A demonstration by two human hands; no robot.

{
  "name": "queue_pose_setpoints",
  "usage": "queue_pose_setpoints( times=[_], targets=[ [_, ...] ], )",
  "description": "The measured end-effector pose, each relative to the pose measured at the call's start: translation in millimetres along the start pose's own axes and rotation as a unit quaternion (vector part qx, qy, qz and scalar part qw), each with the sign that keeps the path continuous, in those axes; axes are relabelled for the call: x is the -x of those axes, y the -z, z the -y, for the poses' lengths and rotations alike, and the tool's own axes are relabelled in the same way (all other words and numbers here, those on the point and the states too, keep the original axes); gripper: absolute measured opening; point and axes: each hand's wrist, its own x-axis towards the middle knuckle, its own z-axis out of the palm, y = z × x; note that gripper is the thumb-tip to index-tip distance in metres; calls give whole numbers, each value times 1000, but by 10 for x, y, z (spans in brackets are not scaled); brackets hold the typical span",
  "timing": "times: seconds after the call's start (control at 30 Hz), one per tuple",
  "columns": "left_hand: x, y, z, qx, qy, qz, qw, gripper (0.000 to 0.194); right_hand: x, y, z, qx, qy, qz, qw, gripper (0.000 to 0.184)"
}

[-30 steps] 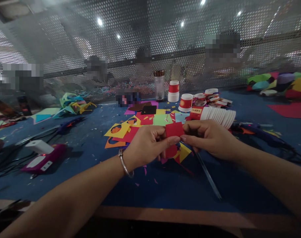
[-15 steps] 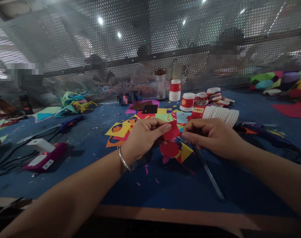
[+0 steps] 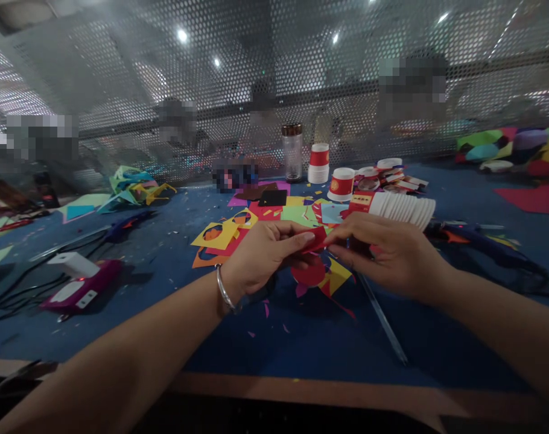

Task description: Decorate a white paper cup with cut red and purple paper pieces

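Red paper piece (image 3: 318,239): one, near the centre of the frame, slightly right of middle; held up between the two hands, above the coloured scraps.
Long axis: visible part slants gently, from lower left towards upper right; seen narrow, with its far edge partly hidden by fingers.
Left hand (image 3: 263,256): thumb laid over the paper's left part, fingers beneath; grasping it. Silver bangle (image 3: 224,289) at the wrist.
Right hand (image 3: 394,253): thumb and forefinger tips at the paper's right end, apparently pinching it.
Bearing from grip: paper extends rightward from the left thumb to the right fingertips; both hands adjoin it, the left covering more.
Underlying item: red round paper (image 3: 307,273), just below the held piece in the frame, beside a yellow scrap (image 3: 336,277).
Nearby item: stacked paper cups (image 3: 403,209), on their side, right of centre, behind the right hand.
Change from earlier frame: paper showed a broader face, right fingertips just off its edge; now narrower, apparently bent or tilted, those fingertips upon it.
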Motion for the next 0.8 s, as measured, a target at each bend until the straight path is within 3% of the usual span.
queue_pose_setpoints(
  times=[0.13, 0.33, 0.5, 0.8],
  targets=[
    [13, -3, 39, -29, -31, 18, 999, 8, -14, 14, 5, -23, -40, 9, 999, 13],
    [77, -44, 48, -96, -96, 41, 990, 32, -13, 11, 9, -42, -65, -4, 997, 12],
    [100, -57, 44, -206, -143, 18, 968, 22, -11, 0, 6, -51, -75, -3, 996, 16],
    [86, -43, 87, -254, -160, -6, 954, 21, -16, -8, 22, -52, -82, -14, 995, 20]
  ],
)
